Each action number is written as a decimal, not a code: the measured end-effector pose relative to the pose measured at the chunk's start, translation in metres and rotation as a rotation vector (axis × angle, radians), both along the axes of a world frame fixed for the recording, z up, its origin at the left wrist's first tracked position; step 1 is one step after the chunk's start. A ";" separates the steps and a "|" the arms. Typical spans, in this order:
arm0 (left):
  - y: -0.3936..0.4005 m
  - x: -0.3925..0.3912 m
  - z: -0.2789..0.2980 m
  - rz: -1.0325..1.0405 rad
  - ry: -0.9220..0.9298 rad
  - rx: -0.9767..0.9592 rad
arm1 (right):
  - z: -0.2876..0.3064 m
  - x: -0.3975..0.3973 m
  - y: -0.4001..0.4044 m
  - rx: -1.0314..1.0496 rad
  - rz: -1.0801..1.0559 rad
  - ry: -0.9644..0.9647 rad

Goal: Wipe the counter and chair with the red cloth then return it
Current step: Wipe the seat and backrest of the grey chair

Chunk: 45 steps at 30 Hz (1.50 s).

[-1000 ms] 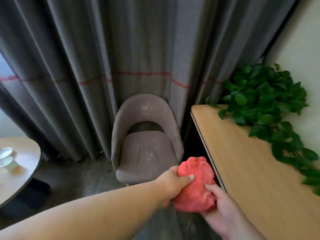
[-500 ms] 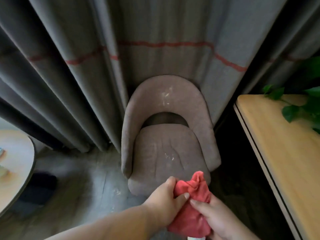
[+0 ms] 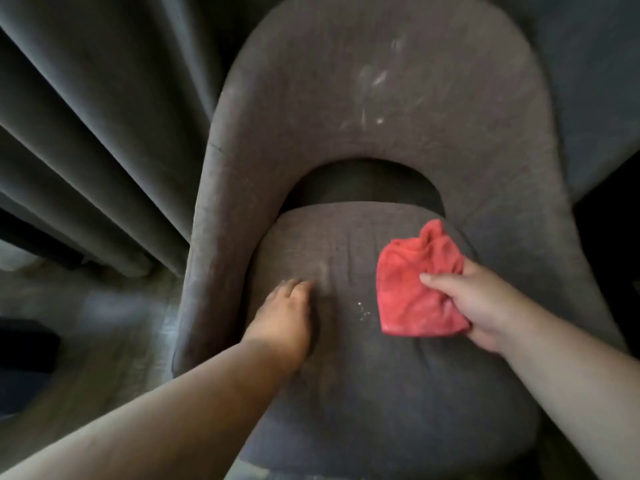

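Note:
A grey-brown upholstered chair fills most of the view, with pale smudges on its curved backrest and small white specks on the seat. The red cloth lies bunched on the right side of the seat, and my right hand grips its right edge. My left hand rests flat on the left part of the seat, fingers together, holding nothing. The counter is out of view.
Grey curtains hang in folds on the left and behind the chair. A strip of grey floor shows at the left, with a dark object at the far left edge.
The view has closed in on the chair. My left hand let go of the cloth and went down onto the seat. My right hand carried the cloth onto the seat's right side.

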<state>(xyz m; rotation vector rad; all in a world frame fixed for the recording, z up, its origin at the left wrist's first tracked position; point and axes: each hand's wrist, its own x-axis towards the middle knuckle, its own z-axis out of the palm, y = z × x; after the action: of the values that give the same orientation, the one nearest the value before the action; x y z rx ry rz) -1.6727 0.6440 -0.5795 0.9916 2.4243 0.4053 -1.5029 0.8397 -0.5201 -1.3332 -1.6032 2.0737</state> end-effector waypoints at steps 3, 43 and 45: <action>0.014 -0.024 -0.046 0.041 0.122 0.020 | -0.029 -0.075 0.024 0.070 0.054 0.095; 0.028 -0.037 -0.089 0.073 0.422 0.097 | -0.117 -0.107 0.053 1.611 1.387 -0.102; 0.027 -0.037 -0.089 0.054 0.434 0.080 | -0.114 -0.132 0.091 1.595 1.213 -0.278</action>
<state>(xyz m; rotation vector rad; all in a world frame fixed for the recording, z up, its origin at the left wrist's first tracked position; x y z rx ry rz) -1.7094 0.6713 -0.6683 1.1476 2.8452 0.3337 -1.6354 0.9311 -0.6342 0.0706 -3.2715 0.0270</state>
